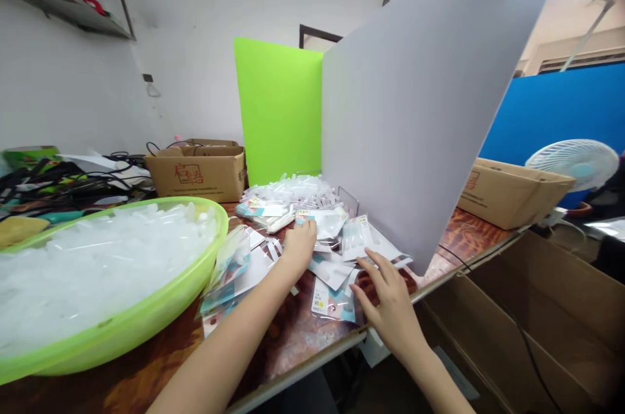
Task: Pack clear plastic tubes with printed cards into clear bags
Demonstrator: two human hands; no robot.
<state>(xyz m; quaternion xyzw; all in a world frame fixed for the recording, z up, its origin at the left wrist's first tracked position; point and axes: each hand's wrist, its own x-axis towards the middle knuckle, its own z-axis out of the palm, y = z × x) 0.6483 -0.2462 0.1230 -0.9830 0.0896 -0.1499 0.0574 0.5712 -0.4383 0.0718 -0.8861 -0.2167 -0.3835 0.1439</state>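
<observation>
My left hand [300, 243] reaches into the middle of a pile of flat printed packets [325, 222], its fingers curled down at a packet; what they hold, if anything, is hidden. My right hand [385, 293] is at the table's front edge with fingers spread, fingertips at the white packets on the right. Below its fingertips lies a clear packet with a yellow and blue label [334, 302]. More packets [244, 271] are heaped left of my left forearm. Behind the pile is a mound of small clear plastic pieces [293, 191].
A large green basin [217, 258] full of translucent white pieces stands at the left. Behind it are a cardboard box [200, 173] and tangled cables [73, 183]. Green and grey partitions [400, 108] rise behind the packets. Another box [512, 193] and a white fan [573, 163] are at the right.
</observation>
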